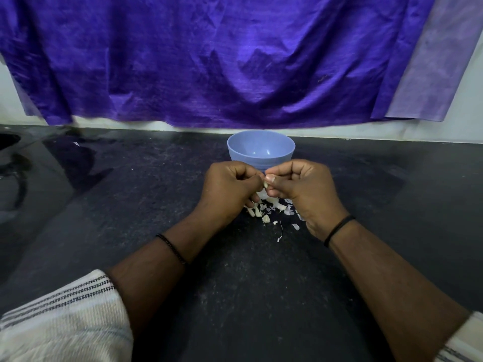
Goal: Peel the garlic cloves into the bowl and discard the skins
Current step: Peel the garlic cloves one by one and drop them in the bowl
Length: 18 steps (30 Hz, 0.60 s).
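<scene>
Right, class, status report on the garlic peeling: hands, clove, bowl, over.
Left hand and right hand both pinching one garlic clove. Blue bowl looks empty. Cloves and skins on counter beneath hands. Nothing blocking.

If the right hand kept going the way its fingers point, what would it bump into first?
The right hand points leftward, so it would probably meet the left hand first; both already pinch the same small pale garlic clove. The light blue plastic bowl sits behind them, out of that line, though depth is hard to judge.

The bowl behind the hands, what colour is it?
The bowl is light blue, shown clearly in the head view.
</scene>
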{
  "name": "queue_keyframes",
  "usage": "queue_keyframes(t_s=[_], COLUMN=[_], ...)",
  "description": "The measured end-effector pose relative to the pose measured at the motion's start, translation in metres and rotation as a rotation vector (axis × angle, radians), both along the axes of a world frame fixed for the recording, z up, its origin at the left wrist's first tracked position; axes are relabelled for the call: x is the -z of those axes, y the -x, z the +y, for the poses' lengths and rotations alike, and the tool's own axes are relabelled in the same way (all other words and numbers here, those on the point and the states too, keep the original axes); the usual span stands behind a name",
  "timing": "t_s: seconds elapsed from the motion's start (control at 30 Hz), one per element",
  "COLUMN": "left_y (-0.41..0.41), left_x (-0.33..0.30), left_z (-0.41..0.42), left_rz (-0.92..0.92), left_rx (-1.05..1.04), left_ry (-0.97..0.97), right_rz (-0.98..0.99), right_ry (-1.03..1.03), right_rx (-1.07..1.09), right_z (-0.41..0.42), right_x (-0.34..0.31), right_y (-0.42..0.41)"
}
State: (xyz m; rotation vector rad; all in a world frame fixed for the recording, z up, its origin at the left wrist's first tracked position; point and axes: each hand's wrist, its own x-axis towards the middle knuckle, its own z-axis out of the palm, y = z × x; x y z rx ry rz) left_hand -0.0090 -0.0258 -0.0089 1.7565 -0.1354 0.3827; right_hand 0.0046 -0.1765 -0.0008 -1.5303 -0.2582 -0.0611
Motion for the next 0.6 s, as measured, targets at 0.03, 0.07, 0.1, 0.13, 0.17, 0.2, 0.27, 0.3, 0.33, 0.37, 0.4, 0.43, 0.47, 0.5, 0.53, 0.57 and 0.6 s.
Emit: queue_keyframes(t_s=[0.03, 0.07, 0.1, 0.13, 0.17, 0.2, 0.27, 0.3, 0.33, 0.37, 0.4, 0.43, 0.47, 0.5, 0.53, 0.57, 0.6], left_y=[-0.0005, -0.0011, -0.0018, -0.0023, -0.0027, -0.0028, -0.0031, -0.0032, -0.0033, -0.0035, -0.0036, -0.0037, -0.0036, -0.0036, -0.0033, -0.0032, -0.0029], left_x=[0.0007, 0.0013, 0.0020, 0.0024, 0.0027, 0.0029, 0.0028, 0.0025, 0.0022, 0.0020, 0.0018, 0.0017, 0.0014, 0.0011, 0.0008, 0.0007, 0.0005], left_z=[-0.0007, -0.0012, -0.0015, -0.0017, -0.0020, -0.0022, -0.0023, -0.0022, -0.0023, -0.0024, -0.0027, -0.0028, -0.0031, -0.0033, -0.0034, -0.0034, -0.0036], left_rz=[0.005, 0.013, 0.021, 0.029, 0.037, 0.044, 0.058, 0.066, 0.073, 0.078, 0.083, 0.090, 0.099, 0.109, 0.117, 0.123, 0.127], left_rx=[0.000, 0.001, 0.000, -0.002, -0.003, -0.004, -0.005, -0.006, -0.005, -0.005, -0.004, -0.001, 0.003, 0.008, 0.014, 0.018, 0.023], left_ry=[0.010, 0.016, 0.018, 0.017, 0.017, 0.018, 0.025, 0.028, 0.030, 0.035, 0.044, 0.056, 0.070, 0.082, 0.091, 0.096, 0.101], right_rz=[-0.004, -0.008, -0.012, -0.016, -0.020, -0.021, -0.021, -0.021, -0.022, -0.021, -0.018, -0.014, -0.010, -0.008, -0.005, -0.003, -0.002], right_ry=[0.001, 0.003, 0.008, 0.014, 0.020, 0.025, 0.030, 0.030, 0.029, 0.028, 0.026, 0.024, 0.022, 0.021, 0.020, 0.020, 0.020], right_rx=[0.008, 0.014, 0.021, 0.026, 0.029, 0.031, 0.029, 0.026, 0.023, 0.020, 0.015, 0.010, 0.006, 0.005, 0.005, 0.005, 0.007], right_z=[0.0004, 0.0006, 0.0007, 0.0010, 0.0013, 0.0013, 0.0016, 0.0015, 0.0012, 0.0009, 0.0005, 0.0001, 0.0000, 0.0000, 0.0002, 0.0003, 0.0002], right_x=[0.0002, 0.0005, 0.0009, 0.0013, 0.0018, 0.0022, 0.0021, 0.0019, 0.0017, 0.0016, 0.0014, 0.0011, 0.0007, 0.0003, -0.0001, -0.0004, -0.0006], right_y=[-0.0001, -0.0002, -0.0001, -0.0001, 0.0000, 0.0002, 0.0006, 0.0006, 0.0006, 0.0004, 0.0004, 0.0004, 0.0005, 0.0006, 0.0006, 0.0006, 0.0005])
